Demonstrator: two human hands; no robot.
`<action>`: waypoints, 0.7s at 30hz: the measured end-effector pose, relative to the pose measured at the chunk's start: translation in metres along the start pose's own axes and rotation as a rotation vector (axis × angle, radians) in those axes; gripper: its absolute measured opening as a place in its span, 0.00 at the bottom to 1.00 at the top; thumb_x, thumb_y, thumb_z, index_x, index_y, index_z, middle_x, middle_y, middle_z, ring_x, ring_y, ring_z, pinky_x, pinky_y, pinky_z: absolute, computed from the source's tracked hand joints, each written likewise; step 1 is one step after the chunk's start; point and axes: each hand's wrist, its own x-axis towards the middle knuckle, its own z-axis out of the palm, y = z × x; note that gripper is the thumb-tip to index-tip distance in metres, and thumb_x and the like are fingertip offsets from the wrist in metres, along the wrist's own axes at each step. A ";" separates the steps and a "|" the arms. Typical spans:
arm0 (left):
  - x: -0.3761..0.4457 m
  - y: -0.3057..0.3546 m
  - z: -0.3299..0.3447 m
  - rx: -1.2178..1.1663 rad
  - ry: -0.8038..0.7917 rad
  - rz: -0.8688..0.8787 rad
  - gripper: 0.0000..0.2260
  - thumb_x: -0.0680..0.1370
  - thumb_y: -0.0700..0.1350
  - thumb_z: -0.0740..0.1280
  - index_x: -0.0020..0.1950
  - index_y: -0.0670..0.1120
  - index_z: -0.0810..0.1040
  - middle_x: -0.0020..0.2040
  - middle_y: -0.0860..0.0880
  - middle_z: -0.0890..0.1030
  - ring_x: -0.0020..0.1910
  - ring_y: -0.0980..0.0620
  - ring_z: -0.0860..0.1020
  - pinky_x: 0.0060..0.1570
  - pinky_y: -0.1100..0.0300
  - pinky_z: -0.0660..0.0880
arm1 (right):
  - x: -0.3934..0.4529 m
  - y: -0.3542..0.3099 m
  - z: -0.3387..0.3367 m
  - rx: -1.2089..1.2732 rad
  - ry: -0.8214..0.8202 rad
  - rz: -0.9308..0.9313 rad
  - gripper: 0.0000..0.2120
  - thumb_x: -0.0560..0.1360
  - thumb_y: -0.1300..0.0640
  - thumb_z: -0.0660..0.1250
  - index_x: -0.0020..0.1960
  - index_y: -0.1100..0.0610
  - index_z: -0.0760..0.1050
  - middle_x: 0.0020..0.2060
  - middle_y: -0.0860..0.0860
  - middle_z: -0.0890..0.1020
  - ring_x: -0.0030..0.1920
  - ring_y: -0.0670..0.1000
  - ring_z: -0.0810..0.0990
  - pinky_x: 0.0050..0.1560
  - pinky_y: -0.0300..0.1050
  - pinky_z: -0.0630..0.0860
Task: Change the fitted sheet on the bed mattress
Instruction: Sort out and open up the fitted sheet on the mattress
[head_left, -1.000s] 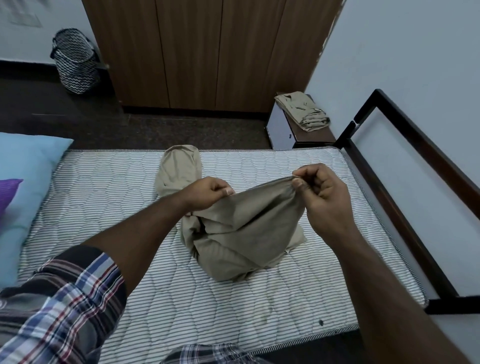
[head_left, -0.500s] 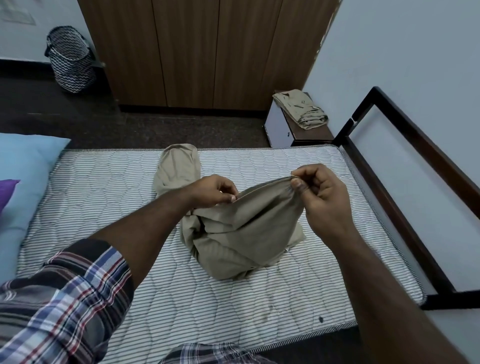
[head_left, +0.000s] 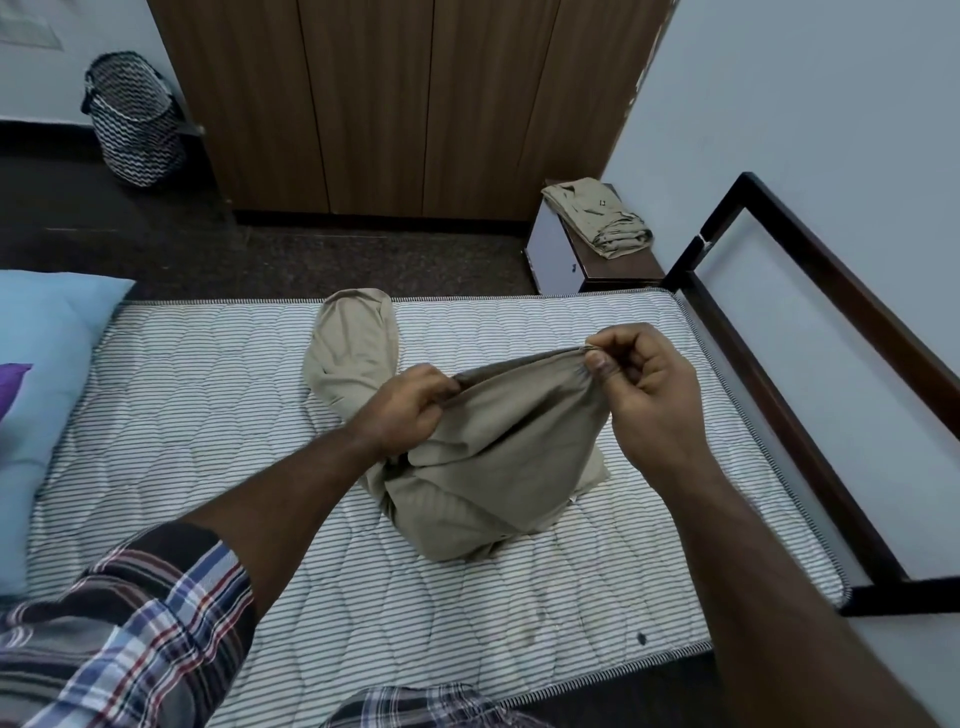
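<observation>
A beige fitted sheet (head_left: 488, 467) lies bunched in the middle of the bare striped mattress (head_left: 208, 415). One end of it trails toward the far edge. My left hand (head_left: 410, 410) grips the sheet's gathered elastic hem on the left. My right hand (head_left: 644, 384) pinches the same hem between thumb and fingers on the right. The hem is stretched between both hands, a little above the mattress.
A dark bed frame rail (head_left: 810, 395) runs along the right. A second folded beige cloth (head_left: 597, 215) lies on a small bedside cabinet (head_left: 556, 254). A light blue pillow (head_left: 36, 374) is at the left. A zigzag laundry basket (head_left: 132, 127) stands by the wooden wardrobe (head_left: 405, 104).
My left hand has shifted its hold slightly along the hem. The right hand stays almost in place.
</observation>
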 end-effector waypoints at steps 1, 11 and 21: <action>-0.002 -0.001 0.001 0.006 -0.053 -0.052 0.17 0.70 0.41 0.63 0.56 0.44 0.83 0.49 0.50 0.79 0.49 0.53 0.77 0.49 0.63 0.72 | 0.000 -0.001 0.000 -0.001 0.000 -0.001 0.11 0.78 0.67 0.68 0.48 0.51 0.78 0.43 0.45 0.82 0.46 0.45 0.81 0.50 0.39 0.78; -0.006 -0.012 0.006 0.387 -0.361 -0.169 0.13 0.72 0.54 0.56 0.44 0.50 0.77 0.48 0.48 0.81 0.51 0.44 0.78 0.43 0.56 0.67 | 0.000 -0.013 -0.007 -0.040 -0.001 -0.044 0.10 0.78 0.68 0.68 0.50 0.53 0.78 0.43 0.46 0.82 0.45 0.41 0.80 0.48 0.34 0.77; -0.026 -0.070 -0.039 0.475 -0.421 -0.666 0.16 0.82 0.51 0.60 0.66 0.47 0.78 0.63 0.40 0.80 0.63 0.41 0.78 0.59 0.54 0.74 | 0.023 -0.034 -0.042 -0.100 0.223 -0.201 0.13 0.78 0.66 0.68 0.50 0.47 0.78 0.45 0.51 0.83 0.47 0.47 0.82 0.49 0.36 0.78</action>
